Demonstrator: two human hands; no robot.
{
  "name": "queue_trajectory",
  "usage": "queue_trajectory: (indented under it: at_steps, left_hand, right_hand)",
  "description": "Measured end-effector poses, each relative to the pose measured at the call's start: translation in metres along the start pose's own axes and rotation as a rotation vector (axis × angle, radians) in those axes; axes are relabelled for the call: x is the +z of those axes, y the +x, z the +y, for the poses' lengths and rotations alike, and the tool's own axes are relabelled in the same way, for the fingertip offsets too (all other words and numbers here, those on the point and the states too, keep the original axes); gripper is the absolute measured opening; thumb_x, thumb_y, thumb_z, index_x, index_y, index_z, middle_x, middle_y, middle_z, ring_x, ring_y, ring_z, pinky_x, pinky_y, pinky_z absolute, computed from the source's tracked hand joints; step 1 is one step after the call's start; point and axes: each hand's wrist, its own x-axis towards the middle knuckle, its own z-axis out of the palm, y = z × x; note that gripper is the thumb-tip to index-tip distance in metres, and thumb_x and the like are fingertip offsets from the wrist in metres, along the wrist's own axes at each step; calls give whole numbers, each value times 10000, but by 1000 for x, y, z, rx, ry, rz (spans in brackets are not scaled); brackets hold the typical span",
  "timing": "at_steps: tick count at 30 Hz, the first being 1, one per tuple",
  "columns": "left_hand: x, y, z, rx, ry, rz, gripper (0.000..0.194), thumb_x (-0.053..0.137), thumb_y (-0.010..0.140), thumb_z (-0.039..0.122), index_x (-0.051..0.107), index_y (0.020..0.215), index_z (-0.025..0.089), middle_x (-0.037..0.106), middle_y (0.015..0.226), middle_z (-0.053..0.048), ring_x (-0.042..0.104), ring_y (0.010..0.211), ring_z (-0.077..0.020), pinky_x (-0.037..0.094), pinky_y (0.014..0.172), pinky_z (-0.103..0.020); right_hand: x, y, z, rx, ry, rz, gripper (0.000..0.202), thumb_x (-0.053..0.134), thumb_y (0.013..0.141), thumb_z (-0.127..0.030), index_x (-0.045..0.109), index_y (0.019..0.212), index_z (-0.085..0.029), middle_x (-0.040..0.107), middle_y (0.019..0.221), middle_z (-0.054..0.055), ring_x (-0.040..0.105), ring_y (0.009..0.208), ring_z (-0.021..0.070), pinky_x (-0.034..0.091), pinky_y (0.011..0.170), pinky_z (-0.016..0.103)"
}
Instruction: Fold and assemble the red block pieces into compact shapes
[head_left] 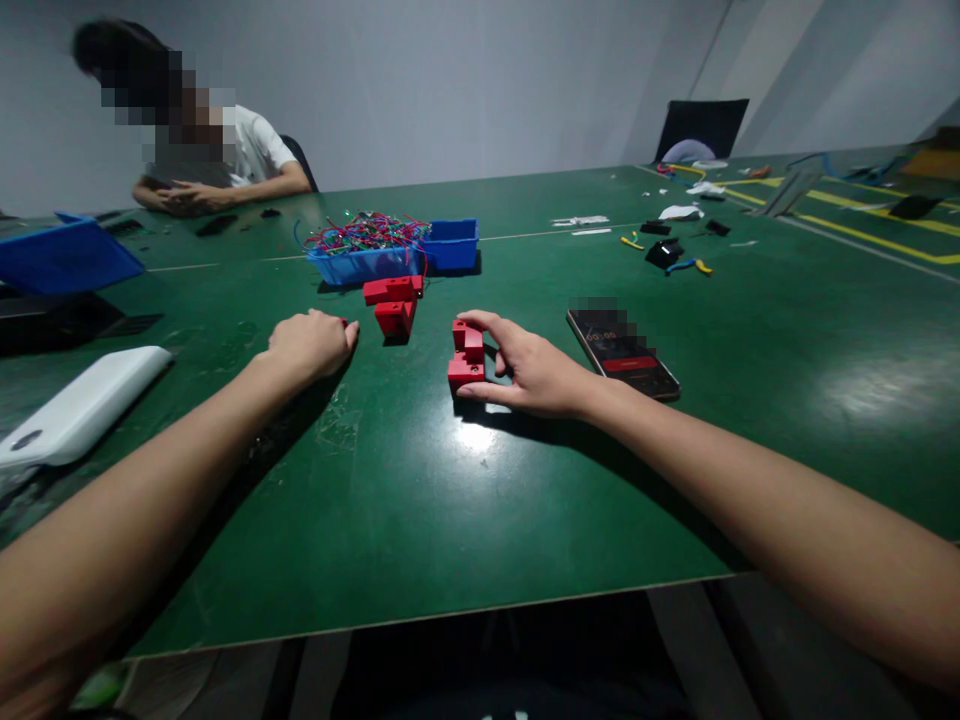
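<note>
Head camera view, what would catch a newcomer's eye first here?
Probably the red plastic block at the centre of the green table, gripped by the right hand. Just behind it sit two more red blocks and a blue bin of coloured wires, while the left hand rests fisted nearby.

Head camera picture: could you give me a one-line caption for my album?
Right hand grips a red block on the green table; left hand, closed, rests near two more red blocks.
</note>
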Motion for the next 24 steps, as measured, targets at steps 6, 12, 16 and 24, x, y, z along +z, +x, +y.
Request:
queue_trajectory:
  at_steps: [6, 12, 16, 24]
  left_hand:
    - [-13, -25, 22, 79, 51, -8, 682, 305, 913, 578, 802, 846, 116, 743, 851, -288, 704, 900, -488, 546, 670, -549]
    - [-30, -65, 52, 188, 226, -90, 628, 306, 979, 518, 798, 818, 163, 754, 789, -213, 741, 831, -412, 549, 621, -438]
    - [-38, -86, 71, 341, 255, -57, 712, 249, 994, 611, 771, 843, 151, 740, 755, -198, 743, 790, -409, 517, 609, -406]
    - [-32, -83, 82, 403, 218, 62, 622, 314, 988, 564, 728, 1008, 100, 753, 852, -219, 742, 810, -392, 477, 603, -375]
  right_hand:
    - [0, -1, 4, -12, 3, -5, 794, 729, 837, -489, 327, 1476, -244, 546, 1373, 150, 554, 711, 130, 570, 791, 408]
    - [0, -3, 6, -24, 6, 3, 785, 733, 837, -467, 336, 1477, -243, 548, 1377, 150, 569, 734, 135, 576, 788, 396]
    - [-1, -4, 5, -16, 6, -1, 793, 735, 834, -472, 333, 1481, -250, 546, 1386, 149, 568, 713, 130, 577, 772, 389]
    - [-1, -3, 7, -60, 12, 5, 793, 732, 842, -468, 327, 1486, -245, 548, 1397, 155, 618, 825, 173, 583, 789, 401]
